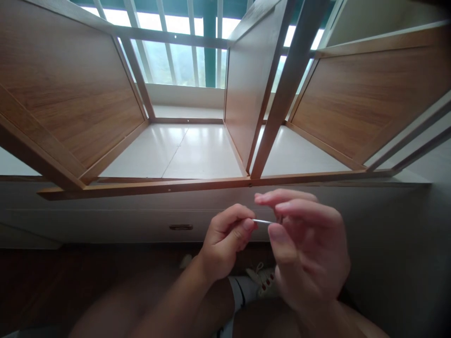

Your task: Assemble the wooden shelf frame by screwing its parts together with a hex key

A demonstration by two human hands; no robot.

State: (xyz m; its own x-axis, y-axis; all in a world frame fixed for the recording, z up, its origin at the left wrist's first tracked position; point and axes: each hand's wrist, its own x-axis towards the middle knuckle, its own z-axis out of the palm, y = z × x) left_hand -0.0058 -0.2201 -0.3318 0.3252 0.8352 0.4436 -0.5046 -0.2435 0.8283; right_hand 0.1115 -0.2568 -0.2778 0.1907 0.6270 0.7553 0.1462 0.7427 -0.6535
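In front of the wooden frame, my left hand (pixel 225 239) is closed, pinching a thin silvery metal rod (pixel 262 221) between thumb and forefinger. The rod points right, towards my right hand (pixel 310 249). That hand's thumb and forefinger close in around the rod's far end, where a small dark piece (pixel 279 219) shows between them; its kind is too small to make out. The other right fingers are curved and held apart. Just above my hands runs the lower wooden rail (pixel 211 184) of the frame, with small holes along it; neither hand touches it.
Wood-grain panels (pixel 66 80) stand upright in the frame, which rests on a white surface (pixel 169 150) before a barred window (pixel 176 56). Below is a white front with a small recessed handle (pixel 181 227). My knees and a laced shoe (pixel 264 279) are beneath my hands.
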